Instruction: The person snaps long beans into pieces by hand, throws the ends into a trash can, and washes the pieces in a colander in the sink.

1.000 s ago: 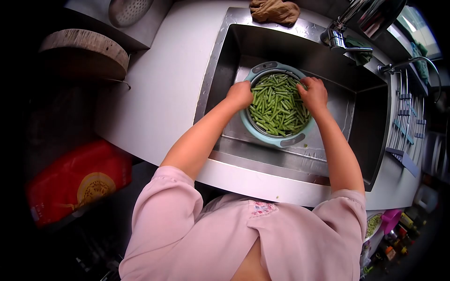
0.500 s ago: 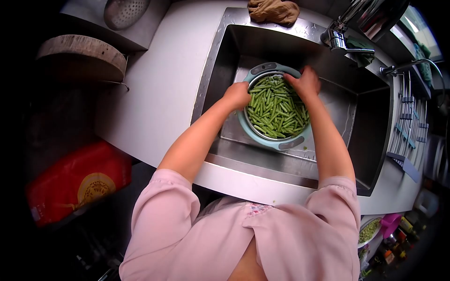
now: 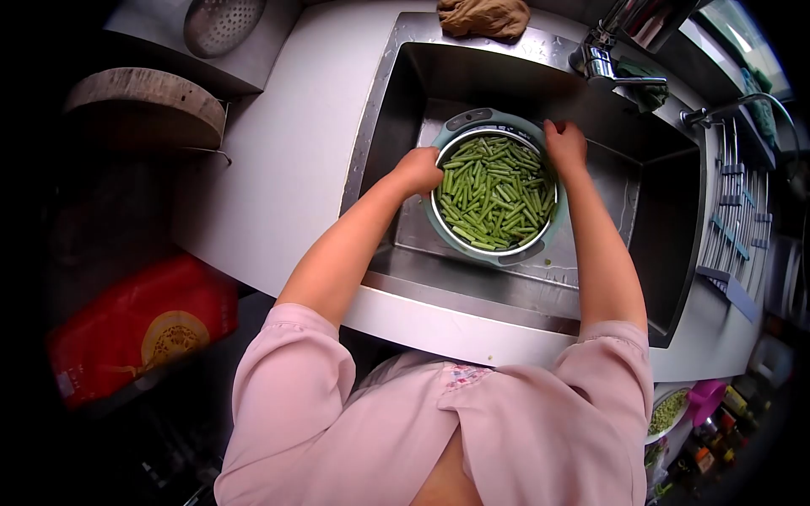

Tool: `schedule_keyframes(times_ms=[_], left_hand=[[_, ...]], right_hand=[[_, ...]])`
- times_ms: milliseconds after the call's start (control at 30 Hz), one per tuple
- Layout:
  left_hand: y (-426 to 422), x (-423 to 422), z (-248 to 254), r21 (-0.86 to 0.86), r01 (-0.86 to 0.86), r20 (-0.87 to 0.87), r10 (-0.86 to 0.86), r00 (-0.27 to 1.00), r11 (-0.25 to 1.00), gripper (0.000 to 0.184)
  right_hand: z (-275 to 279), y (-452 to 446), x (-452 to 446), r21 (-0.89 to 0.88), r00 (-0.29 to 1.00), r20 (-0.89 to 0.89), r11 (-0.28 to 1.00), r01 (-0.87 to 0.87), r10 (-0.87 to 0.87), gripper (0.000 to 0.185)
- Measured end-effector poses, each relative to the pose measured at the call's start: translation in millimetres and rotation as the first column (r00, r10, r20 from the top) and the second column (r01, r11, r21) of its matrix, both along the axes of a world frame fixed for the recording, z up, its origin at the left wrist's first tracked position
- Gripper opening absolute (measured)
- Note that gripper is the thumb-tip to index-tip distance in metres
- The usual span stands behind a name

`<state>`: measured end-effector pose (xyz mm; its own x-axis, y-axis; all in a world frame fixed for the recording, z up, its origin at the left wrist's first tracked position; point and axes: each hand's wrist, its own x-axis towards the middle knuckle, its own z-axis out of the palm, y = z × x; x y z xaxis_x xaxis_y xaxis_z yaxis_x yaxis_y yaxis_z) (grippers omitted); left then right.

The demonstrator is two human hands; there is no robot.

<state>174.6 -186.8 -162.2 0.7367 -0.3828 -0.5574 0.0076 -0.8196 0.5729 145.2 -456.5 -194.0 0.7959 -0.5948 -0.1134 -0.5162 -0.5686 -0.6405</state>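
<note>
Cut green beans [image 3: 496, 194] fill a round metal-rimmed bowl [image 3: 449, 232], which sits within a blue-grey basin [image 3: 498, 116] with dark grips on its edge. Both are in the steel sink [image 3: 607, 190]. My left hand [image 3: 419, 171] is closed on the bowl's left side, its fingertips hidden by the rim. On the upper right side, my right hand [image 3: 567, 148] grips the edge with its fingers curled. Which of the two rims each hand bears on is hard to make out.
Behind the sink are a brown cloth [image 3: 483, 18] and a faucet [image 3: 599, 66]. A dish rack [image 3: 734, 207] stands right. At left are a round wooden board [image 3: 148, 97] and a red bag [image 3: 139, 329]. A bowl of chopped greens [image 3: 666, 413] is at lower right.
My right hand has moved from over the beans outward to the rim. My left hand has shifted slightly left and stays on the edge. The metal rim now shows more fully around the beans.
</note>
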Motion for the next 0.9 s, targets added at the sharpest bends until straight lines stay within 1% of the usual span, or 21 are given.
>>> schedule_keyframes(times_ms=[33,67,100,133,167,233,333,367,400,433,467,533,567,633,667,767,833,900], left_hand=[[2,-1,0,-0.031,-0.035,-0.026,0.034,0.999,0.999,0.025],[3,-2,0,-0.061,-0.070,-0.054,0.067,0.996,0.996,0.025],[3,-3,3,-0.063,-0.066,-0.053,0.062,0.997,0.996,0.025],[4,-4,7,-0.066,-0.100,-0.092,0.094,0.991,0.993,0.025],[4,-6,11,-0.068,-0.135,-0.131,0.125,0.984,0.989,0.025],[6,-8,16,-0.073,-0.142,-0.123,0.133,0.984,0.987,0.025],[9,-12,21,-0.081,-0.131,-0.086,0.124,0.989,0.988,0.024],[10,-13,21,-0.098,-0.158,-0.068,0.152,0.986,0.983,0.024],[10,-15,22,-0.116,-0.183,-0.052,0.178,0.983,0.976,0.023],[11,-17,27,-0.120,-0.175,-0.050,0.170,0.984,0.977,0.023],[13,-19,31,-0.148,-0.203,-0.068,0.195,0.978,0.968,0.023],[18,-20,34,-0.196,-0.234,-0.086,0.221,0.971,0.952,0.023],[20,-21,35,-0.198,-0.225,-0.086,0.212,0.973,0.954,0.023],[24,-27,48,-0.252,-0.324,-0.120,0.303,0.945,0.912,0.024],[26,-28,54,-0.229,-0.336,-0.138,0.312,0.940,0.914,0.025],[34,-31,71,-0.258,-0.350,-0.221,0.298,0.929,0.900,0.019],[37,-36,93,-0.317,-0.362,-0.253,0.289,0.923,0.877,0.018],[48,-38,110,-0.384,-0.366,-0.265,0.278,0.923,0.848,0.017]], right_hand=[[6,-3,-5,0.000,1.000,0.001,1.000,0.003,-0.003,0.040],[13,-6,-13,-0.060,0.999,-0.035,0.998,-0.020,0.017,0.037],[18,-9,-21,-0.121,0.997,-0.072,0.992,-0.044,0.035,0.033],[20,-12,-29,-0.125,0.993,-0.093,0.989,-0.081,0.070,0.033],[24,-13,-37,-0.128,0.994,-0.091,0.989,-0.077,0.066,0.033],[30,-14,-52,-0.090,0.968,-0.224,0.987,-0.135,0.113,0.034],[27,-17,-69,-0.089,0.976,-0.154,0.982,-0.167,0.152,0.035],[23,-20,-72,-0.091,0.978,-0.148,0.983,-0.161,0.146,0.035],[16,-24,-75,0.000,0.984,-0.096,0.989,-0.148,0.147,0.034],[11,-27,-77,0.090,0.989,-0.044,0.986,-0.138,0.142,0.033],[6,-30,-79,0.086,0.990,-0.042,0.988,-0.129,0.133,0.033],[2,-35,-81,0.091,0.989,0.040,0.985,-0.144,0.141,0.027],[-1,-38,-82,0.089,0.990,0.041,0.987,-0.135,0.132,0.027],[1,-40,-85,0.118,0.991,0.067,0.985,-0.127,0.120,0.027],[2,-41,-86,0.118,0.992,0.065,0.986,-0.118,0.111,0.027],[12,-40,-88,0.122,0.993,0.035,0.986,-0.114,0.110,0.026],[15,-36,-88,0.151,0.990,0.002,0.979,-0.140,0.141,0.026],[19,-29,-87,0.175,0.991,-0.004,0.976,-0.131,0.134,0.028]])
